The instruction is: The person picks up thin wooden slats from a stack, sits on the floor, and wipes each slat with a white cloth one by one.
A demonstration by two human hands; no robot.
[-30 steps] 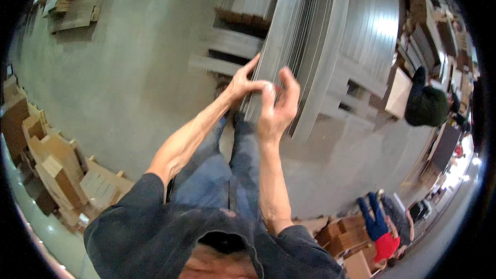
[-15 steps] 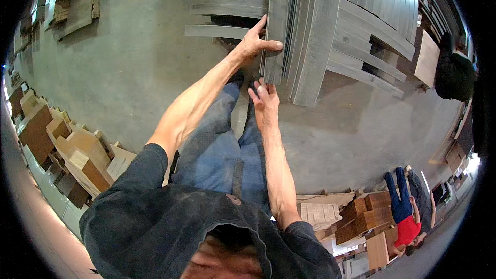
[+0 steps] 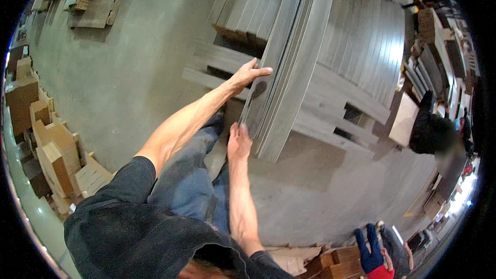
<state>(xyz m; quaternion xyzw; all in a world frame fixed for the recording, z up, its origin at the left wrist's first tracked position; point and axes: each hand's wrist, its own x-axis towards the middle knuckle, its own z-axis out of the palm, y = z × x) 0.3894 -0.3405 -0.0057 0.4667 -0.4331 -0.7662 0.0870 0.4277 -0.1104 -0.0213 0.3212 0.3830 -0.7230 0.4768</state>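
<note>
Head view: the left hand (image 3: 248,75) lies open, fingers stretched flat against the side of a stack of long grey boards (image 3: 289,67) — the boards run up and away from it. Just below, the right hand (image 3: 239,142) grips the stack's near end, fingers curled on its edge. A wooden pallet (image 3: 330,108) lies beyond both hands, under the boards.

Dark charcoal short-sleeved top (image 3: 129,222), loose cut, sleeves ending just above the elbows; fabric looks plain, no visible markings. Blue denim jeans (image 3: 188,181), mid wash, slightly faded down the thighs. Both forearms bare, left hand (image 3: 247,75) and right hand (image 3: 238,142) bare too: no gloves, no watch or bands visible at either wrist.
</note>
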